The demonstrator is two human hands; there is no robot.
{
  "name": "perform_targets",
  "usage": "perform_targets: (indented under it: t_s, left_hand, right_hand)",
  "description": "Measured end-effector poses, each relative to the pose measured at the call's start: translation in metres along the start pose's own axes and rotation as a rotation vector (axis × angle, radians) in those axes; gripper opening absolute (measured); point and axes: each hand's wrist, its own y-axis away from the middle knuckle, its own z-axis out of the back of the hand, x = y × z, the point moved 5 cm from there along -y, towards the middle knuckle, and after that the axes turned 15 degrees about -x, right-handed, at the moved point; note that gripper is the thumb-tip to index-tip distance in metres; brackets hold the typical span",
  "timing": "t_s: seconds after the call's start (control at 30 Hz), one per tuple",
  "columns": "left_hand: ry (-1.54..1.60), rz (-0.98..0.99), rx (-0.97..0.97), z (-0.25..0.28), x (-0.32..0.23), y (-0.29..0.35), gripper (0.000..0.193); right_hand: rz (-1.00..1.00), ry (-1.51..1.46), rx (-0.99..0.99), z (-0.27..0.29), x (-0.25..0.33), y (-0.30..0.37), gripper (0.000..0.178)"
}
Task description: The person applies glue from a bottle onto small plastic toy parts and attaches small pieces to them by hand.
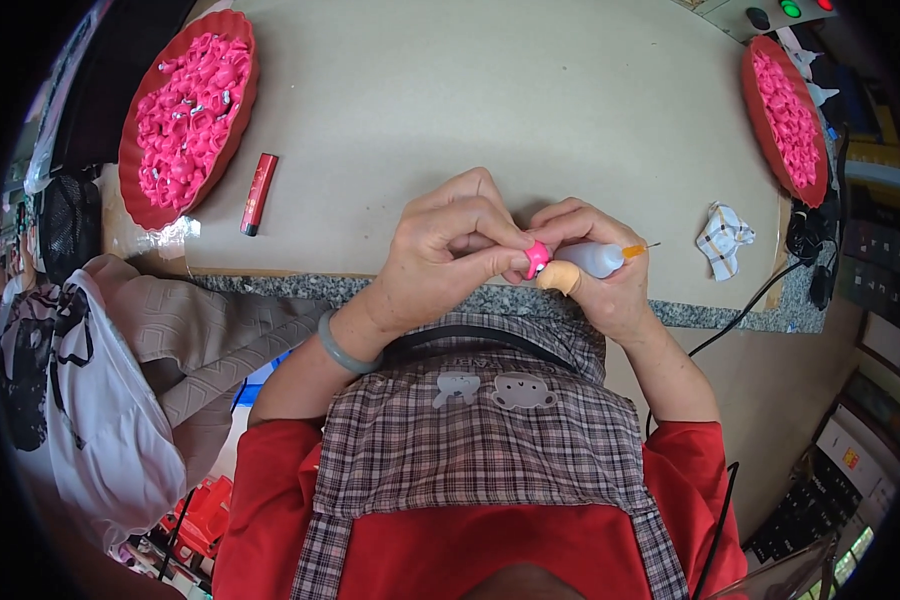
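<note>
Both hands meet over the near edge of the table. My left hand pinches a small, glossy pink plastic piece between thumb and fingertips; a bit of silver shows on its side. My right hand is wrapped round a translucent squeeze bottle with an orange needle tip, which points right, away from the piece. A tan cover sits on my right thumb, close beside the pink piece. Whether the right fingertips also touch the piece is hidden.
Red scalloped trays heaped with pink pieces stand at the left and far right. A slim red stick lies by the left tray, a crumpled checked cloth on the right. A black cable crosses the granite edge.
</note>
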Motion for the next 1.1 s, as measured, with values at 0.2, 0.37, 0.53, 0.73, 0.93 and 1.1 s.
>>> perform_targets:
  t_s: [0.2,0.37,0.53,0.73,0.93,1.1]
  left_hand:
    - [0.041,0.025,0.024,-0.002,0.002,-0.003,0.012]
    - [0.124,0.059,0.023,-0.003,0.007,-0.002,0.016]
    - [0.153,0.091,0.029,-0.006,0.006,-0.001,0.014]
    - [0.192,0.097,0.050,-0.009,0.008,0.000,0.013]
    - [0.155,0.051,0.063,-0.008,0.005,0.000,0.012]
    - [0.134,0.049,0.056,-0.008,0.007,0.000,0.013]
  right_hand:
    - [-0.141,-0.107,0.048,0.003,-0.001,-0.006,0.025]
    - [-0.170,-0.157,0.079,0.003,-0.006,-0.008,0.025]
    - [-0.150,-0.155,0.098,0.005,-0.008,-0.008,0.021]
    - [-0.178,-0.173,0.132,0.005,-0.008,-0.007,0.019]
    - [-0.155,-0.189,0.145,0.006,-0.010,-0.006,0.017]
    - [-0.129,-0.136,0.143,0.007,-0.008,-0.005,0.019]
